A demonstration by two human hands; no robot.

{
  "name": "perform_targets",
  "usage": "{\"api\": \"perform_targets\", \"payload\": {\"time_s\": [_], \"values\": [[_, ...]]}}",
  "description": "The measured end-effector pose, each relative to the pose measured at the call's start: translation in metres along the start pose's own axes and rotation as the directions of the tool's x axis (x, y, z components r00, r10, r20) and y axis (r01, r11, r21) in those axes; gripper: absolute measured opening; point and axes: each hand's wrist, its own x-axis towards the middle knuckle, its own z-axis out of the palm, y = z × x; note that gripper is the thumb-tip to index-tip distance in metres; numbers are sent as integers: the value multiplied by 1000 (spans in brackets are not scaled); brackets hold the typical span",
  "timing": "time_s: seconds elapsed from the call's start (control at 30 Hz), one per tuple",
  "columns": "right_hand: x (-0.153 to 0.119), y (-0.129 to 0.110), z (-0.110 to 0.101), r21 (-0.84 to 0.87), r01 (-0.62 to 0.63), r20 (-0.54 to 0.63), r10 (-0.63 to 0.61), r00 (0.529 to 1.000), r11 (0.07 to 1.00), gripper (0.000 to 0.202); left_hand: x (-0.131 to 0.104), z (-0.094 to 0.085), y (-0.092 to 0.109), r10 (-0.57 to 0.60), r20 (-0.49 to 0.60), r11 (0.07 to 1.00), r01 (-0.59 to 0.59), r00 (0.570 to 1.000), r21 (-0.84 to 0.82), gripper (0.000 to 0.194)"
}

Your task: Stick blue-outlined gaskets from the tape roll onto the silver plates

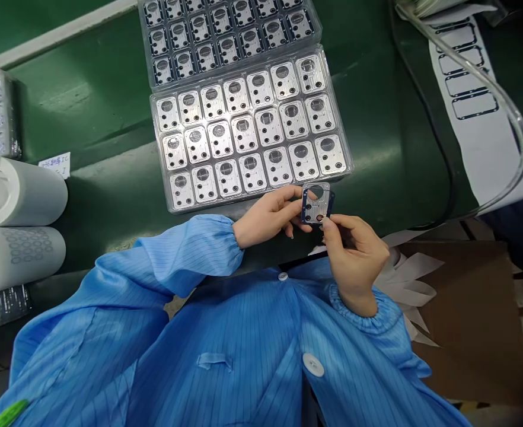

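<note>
Between my two hands is a small silver metal plate with a round opening, smaller holes and dark blue strips along its sides. My left hand grips its left edge between thumb and fingers. At the plate's lower right corner, the thumb and fingertips of my right hand pinch it. Just beyond my hands lies a clear plastic tray filled with rows of similar silver plates. Behind that one, another clear tray holds similar plates with dark blue edges.
Two white rolls lie at the left, near a handwritten label and a stack of trays. At the right are a white backing strip with dark outlines, a clear tube and a black cable. Below sits a cardboard box with white paper scraps.
</note>
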Motion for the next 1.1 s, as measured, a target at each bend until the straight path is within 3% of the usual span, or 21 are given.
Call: {"api": "perform_targets", "payload": {"time_s": [1.1], "values": [[2, 0, 4, -194, 246, -36, -257, 966, 950, 8, -2, -2, -2, 38, 17, 999, -38, 999, 34, 32]]}}
